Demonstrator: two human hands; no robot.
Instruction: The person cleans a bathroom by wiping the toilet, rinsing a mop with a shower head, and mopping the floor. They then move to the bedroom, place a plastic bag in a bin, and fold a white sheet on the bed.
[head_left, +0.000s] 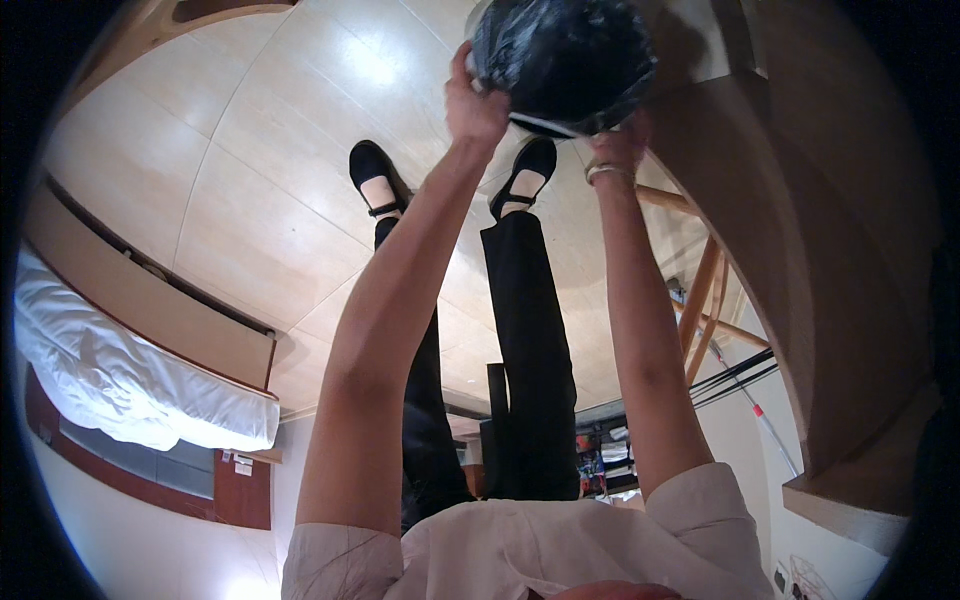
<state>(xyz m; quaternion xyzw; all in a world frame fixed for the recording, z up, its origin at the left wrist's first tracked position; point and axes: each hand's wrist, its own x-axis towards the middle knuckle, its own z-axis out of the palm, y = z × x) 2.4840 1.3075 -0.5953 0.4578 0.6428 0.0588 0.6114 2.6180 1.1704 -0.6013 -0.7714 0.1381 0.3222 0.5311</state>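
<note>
A round bin (534, 122) lined with a black plastic bag (566, 64) is held out in front of me at the top of the view. Only a light strip of the bin shows past the glossy liner. My left hand (478, 109) grips its left side, thumb and fingers at the rim. On the near right side my right hand (624, 142) also holds it; those fingers are blurred and partly hidden by the bag. A pale bracelet (607, 172) circles my right wrist. The inside of the bag looks dark, and its contents cannot be made out.
Pale floor (247, 165) surrounds my black shoes (373, 172). At left stands a bed with white bedding (142, 360). A wooden desk or cabinet panel (765, 210) rises close on the right, with wooden chair legs (701, 292) and a mop pole (757, 412) beside it.
</note>
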